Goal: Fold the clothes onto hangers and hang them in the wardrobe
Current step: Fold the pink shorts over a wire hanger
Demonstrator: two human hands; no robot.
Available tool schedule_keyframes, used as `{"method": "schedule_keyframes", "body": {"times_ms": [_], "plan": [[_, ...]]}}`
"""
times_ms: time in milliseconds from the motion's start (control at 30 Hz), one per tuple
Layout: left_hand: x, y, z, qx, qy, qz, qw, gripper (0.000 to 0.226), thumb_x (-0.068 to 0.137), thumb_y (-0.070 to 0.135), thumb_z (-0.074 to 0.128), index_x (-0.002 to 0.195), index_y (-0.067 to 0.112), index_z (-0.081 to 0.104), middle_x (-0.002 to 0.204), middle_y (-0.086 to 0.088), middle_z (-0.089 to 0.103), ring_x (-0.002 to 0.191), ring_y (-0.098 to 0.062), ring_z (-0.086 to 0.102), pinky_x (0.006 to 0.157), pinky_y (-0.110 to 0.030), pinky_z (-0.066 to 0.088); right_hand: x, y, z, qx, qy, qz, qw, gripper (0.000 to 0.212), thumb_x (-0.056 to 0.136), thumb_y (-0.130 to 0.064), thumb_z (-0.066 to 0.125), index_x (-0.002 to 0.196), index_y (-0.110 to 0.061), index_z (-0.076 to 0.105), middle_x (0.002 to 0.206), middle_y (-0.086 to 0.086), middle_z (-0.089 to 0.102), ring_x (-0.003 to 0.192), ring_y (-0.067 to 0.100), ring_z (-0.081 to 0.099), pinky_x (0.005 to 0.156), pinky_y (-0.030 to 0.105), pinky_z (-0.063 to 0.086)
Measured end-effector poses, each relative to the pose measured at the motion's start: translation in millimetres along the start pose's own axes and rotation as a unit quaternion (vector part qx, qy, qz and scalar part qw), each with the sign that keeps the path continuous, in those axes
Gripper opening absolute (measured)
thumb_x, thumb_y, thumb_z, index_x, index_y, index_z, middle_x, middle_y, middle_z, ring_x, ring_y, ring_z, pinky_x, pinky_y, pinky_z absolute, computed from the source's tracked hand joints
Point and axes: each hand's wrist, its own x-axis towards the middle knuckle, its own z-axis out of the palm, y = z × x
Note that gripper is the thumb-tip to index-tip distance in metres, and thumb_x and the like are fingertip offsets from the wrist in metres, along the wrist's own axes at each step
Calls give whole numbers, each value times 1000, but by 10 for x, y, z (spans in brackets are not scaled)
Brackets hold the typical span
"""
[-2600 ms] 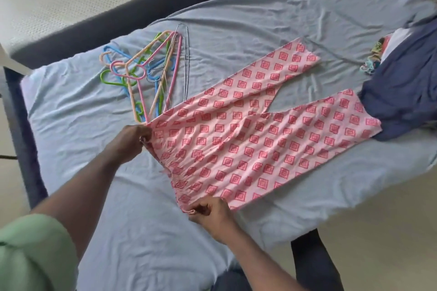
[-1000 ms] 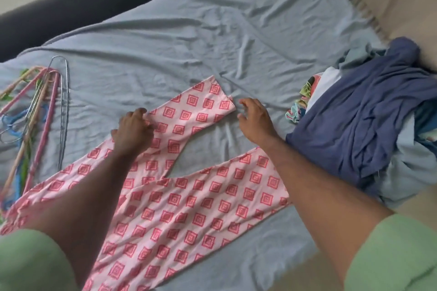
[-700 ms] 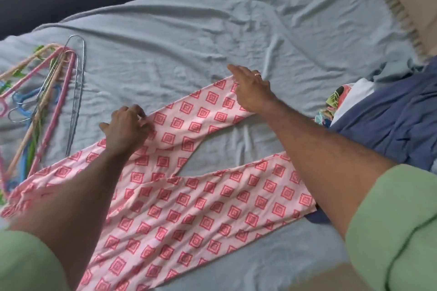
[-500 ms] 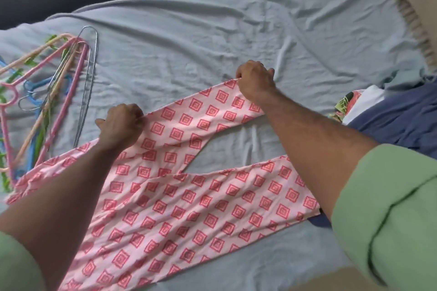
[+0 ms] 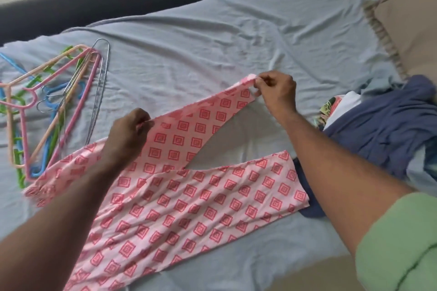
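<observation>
Over on the left we have a heap of plastic and wire hangers (image 5: 54, 111) lying on the blue-grey bedsheet (image 5: 212, 54), just beside the waistband end of the pink patterned trousers (image 5: 189, 208). Our left hand (image 5: 128, 137) has its fingers curled tight, pinching the far edge of the farther trouser leg about midway along, and that edge is raised off the sheet. The near leg lies flat, running across towards the right, its hem overlapping a dark blue garment (image 5: 378, 134). Our right hand (image 5: 276, 92) pinches the hem corner of that lifted leg between thumb and fingertips. Further right, we see that dark blue garment on top of a pile of clothes, with a beige pillow (image 5: 411, 38) at the edge.
</observation>
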Motion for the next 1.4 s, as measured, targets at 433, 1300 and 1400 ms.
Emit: {"method": "schedule_keyframes", "body": {"times_ms": [433, 1300, 1400], "plan": [[-1663, -10, 813, 124, -125, 220, 959, 13, 94, 18, 67, 82, 18, 64, 75, 0, 65, 63, -16, 54, 54, -28, 45, -2000, 1204, -866, 86, 110, 193, 971, 7, 82, -6, 80, 83, -12, 77, 70, 7, 72, 56, 11, 64, 58, 35, 55], [-2232, -448, 1519, 250, -227, 257, 906, 19, 73, 8, 84, 80, 21, 71, 80, 2, 67, 71, -23, 64, 59, -32, 52, -2634, 2028, -776, -113, 129, 229, 958, 9, 76, -6, 83, 82, -8, 76, 88, 14, 74, 83, 31, 68, 80, 38, 54], [-2234, -493, 1462, 215, -213, 273, 913, 23, 71, 4, 84, 85, 18, 72, 83, 0, 69, 74, -25, 65, 64, -35, 55, -2672, 1819, -735, -174, 147, 183, 956, 14, 75, 2, 78, 85, -6, 73, 103, 15, 60, 91, 37, 60, 83, 38, 47]]}}
